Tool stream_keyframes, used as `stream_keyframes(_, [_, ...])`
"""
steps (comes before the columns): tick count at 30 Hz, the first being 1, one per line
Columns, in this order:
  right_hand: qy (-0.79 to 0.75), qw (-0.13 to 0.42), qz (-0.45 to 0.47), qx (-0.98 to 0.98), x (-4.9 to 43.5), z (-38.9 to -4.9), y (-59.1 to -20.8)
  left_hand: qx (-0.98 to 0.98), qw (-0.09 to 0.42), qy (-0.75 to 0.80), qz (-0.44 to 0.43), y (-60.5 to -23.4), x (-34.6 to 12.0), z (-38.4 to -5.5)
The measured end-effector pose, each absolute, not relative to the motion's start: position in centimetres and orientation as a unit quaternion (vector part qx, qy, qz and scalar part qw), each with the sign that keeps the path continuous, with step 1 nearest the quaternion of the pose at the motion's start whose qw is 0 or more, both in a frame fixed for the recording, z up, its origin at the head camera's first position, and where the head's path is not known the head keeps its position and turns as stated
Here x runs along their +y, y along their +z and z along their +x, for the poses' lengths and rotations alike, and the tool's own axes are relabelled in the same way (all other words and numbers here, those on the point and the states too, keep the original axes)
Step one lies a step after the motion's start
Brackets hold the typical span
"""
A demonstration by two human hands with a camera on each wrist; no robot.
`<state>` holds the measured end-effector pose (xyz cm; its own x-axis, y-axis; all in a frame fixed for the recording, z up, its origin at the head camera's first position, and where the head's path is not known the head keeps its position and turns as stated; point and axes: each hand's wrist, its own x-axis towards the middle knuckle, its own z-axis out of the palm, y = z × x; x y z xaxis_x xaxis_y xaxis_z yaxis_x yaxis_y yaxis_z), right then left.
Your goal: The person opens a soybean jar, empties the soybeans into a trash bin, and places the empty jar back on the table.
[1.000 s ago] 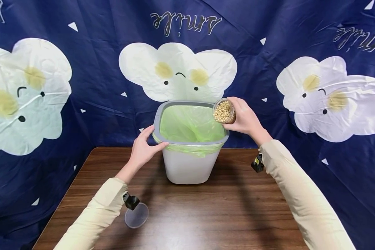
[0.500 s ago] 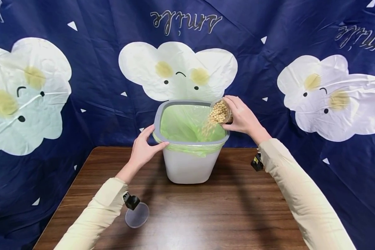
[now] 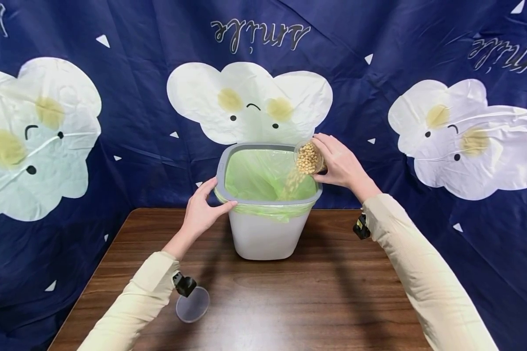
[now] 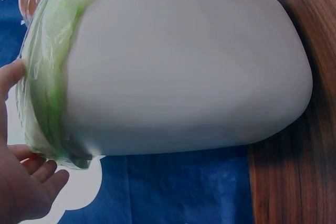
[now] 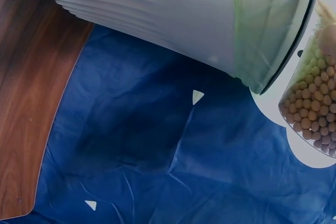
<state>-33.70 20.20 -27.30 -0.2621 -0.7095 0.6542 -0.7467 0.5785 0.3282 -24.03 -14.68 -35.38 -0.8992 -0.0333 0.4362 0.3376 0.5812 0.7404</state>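
Observation:
In the head view my left hand (image 3: 198, 213) holds the near left corner of a white trash bin (image 3: 265, 236), thumb on the front of its grey rim and fingers along the side. A light green bag (image 3: 256, 170) lines the bin and folds over its edge. Above the right side of the opening, my right hand (image 3: 340, 163) grips a clear jar (image 5: 307, 109), tilted with its mouth toward the bin. Pale round soybeans (image 3: 306, 158) fill much of the jar, and a blurred stream of them falls into the bag. The bag's bottom is hidden.
A round clear lid (image 3: 192, 304) lies on the brown wooden table (image 3: 263, 312), beside the left wrist camera (image 3: 184, 283). Behind the table hangs a dark blue cloth (image 3: 355, 29) printed with white clouds.
The right hand has shifted slightly left and tipped the jar further. Soybeans, all inside the jar a second ago, now pour into the bin. The left hand stays put.

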Motion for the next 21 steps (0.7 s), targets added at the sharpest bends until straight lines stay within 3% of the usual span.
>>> stream_keyframes(21, [0.007,0.405,0.48,-0.778,19.81,-33.49,-26.39,-0.867,0.207,-0.445,-0.084,-35.36,-14.7,-23.91])
